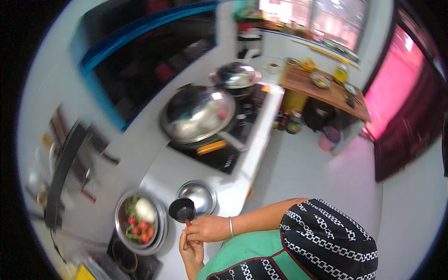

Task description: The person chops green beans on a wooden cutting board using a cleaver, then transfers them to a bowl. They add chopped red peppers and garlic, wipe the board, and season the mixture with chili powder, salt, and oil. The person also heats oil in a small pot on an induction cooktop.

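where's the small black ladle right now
In the head view, lower left of centre: the small black ladle sits at the counter edge, beside the empty steel bowl, its handle held by both hands.

A small black ladle [182, 209] with a round, deep bowl and a short red handle sits at the counter's near edge. Its bowl faces upward, just beside an empty steel bowl [199, 196] and overlapping that bowl's near rim in the picture. The red handle runs down toward the person and disappears into their grip.
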Available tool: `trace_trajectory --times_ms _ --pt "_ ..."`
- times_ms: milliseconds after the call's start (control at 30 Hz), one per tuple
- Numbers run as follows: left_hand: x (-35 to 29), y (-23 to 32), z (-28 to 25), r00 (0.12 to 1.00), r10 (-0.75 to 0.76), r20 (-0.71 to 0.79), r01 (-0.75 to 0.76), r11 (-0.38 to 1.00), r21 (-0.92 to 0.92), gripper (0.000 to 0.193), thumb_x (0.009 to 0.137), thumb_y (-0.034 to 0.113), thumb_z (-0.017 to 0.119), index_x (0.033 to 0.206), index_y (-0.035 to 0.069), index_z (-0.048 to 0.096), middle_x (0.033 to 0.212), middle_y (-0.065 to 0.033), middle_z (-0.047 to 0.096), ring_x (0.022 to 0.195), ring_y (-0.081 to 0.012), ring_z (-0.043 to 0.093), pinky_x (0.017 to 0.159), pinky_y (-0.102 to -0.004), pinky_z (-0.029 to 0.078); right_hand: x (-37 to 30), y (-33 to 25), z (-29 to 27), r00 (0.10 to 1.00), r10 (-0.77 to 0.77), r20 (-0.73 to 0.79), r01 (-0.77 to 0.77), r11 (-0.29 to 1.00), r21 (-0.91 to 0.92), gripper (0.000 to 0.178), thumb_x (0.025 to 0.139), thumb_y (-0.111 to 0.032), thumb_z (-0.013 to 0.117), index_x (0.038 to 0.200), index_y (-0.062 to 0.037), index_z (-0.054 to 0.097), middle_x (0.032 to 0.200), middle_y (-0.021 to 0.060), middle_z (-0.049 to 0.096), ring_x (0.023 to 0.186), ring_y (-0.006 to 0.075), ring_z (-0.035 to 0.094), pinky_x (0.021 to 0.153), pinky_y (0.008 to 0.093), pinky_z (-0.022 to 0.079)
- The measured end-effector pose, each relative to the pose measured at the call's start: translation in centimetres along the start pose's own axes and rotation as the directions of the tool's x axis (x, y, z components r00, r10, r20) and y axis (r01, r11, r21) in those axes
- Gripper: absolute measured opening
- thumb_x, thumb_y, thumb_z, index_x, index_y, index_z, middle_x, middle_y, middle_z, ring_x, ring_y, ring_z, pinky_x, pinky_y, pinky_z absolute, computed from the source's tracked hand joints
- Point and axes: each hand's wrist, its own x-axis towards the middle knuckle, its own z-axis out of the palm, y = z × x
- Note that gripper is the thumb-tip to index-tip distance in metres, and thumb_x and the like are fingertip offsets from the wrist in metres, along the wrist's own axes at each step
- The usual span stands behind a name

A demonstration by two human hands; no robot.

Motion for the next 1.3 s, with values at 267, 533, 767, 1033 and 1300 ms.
trace_trajectory --times_ms 267,533,767,1033,1300 --pt "8.4 -23.3 20.4 0.910 -0.415 -0.014 0.406 0.882 0.240 0.024 0.091 0.029 0.050 0.100 0.010 0.062 0.094 -0.0030 0.065 0.082 -0.0156 0.062 0.067 -0.0301 0.052 -26.4 4.0 -16.8 0.915 0.366 -0.170 -0.396 0.897 -0.195 0.024 0.077 -0.011 0.056 0.100 -0.0065 0.057 0.101 0.0053 0.056 0.089 0.0232 0.057 0.076 0.0348 0.047" --pt "18.6 -41.7 39.6 0.652 -0.749 0.120 0.570 0.588 0.574 0.023 0.090 0.030 0.052 0.097 0.012 0.064 0.091 -0.0012 0.065 0.080 -0.0158 0.061 0.067 -0.0286 0.049 -42.2 6.1 -33.3 0.618 0.669 -0.412 -0.786 0.510 -0.350 0.034 0.079 -0.014 0.051 0.112 -0.0065 0.055 0.112 0.0042 0.053 0.108 0.0234 0.051 0.088 0.0376 0.043" --pt "28.5 -58.0 52.8 0.475 -0.857 0.198 0.575 0.473 0.667 0.015 0.092 0.018 0.049 0.098 0.008 0.058 0.090 -0.0070 0.064 0.077 -0.0178 0.062 0.065 -0.0301 0.050 -55.4 14.6 -44.2 0.362 0.817 -0.449 -0.932 0.297 -0.210 0.036 0.082 -0.007 0.050 0.118 -0.0084 0.055 0.124 0.0064 0.053 0.115 0.0276 0.050 0.093 0.0391 0.043" --pt "43.8 -69.9 71.9 0.521 -0.836 0.172 0.290 0.363 0.885 0.016 0.095 0.018 0.048 0.105 0.007 0.053 0.090 -0.0047 0.062 0.070 -0.0149 0.058 0.056 -0.0283 0.048 -67.9 25.9 -62.2 -0.017 0.663 -0.749 -0.976 0.150 0.156 0.026 0.080 -0.007 0.057 0.105 -0.0081 0.061 0.114 0.0132 0.059 0.100 0.0320 0.058 0.084 0.0394 0.047" --pt "51.6 -79.0 80.2 0.614 -0.781 0.113 0.147 0.254 0.956 0.017 0.096 0.018 0.045 0.105 0.008 0.056 0.085 -0.0013 0.061 0.065 -0.0096 0.053 0.055 -0.0233 0.043 -78.5 35.7 -76.3 -0.261 0.704 -0.660 -0.927 0.009 0.375 0.014 0.082 -0.014 0.061 0.088 -0.0026 0.065 0.086 0.0127 0.065 0.081 0.0299 0.062 0.073 0.0369 0.049"
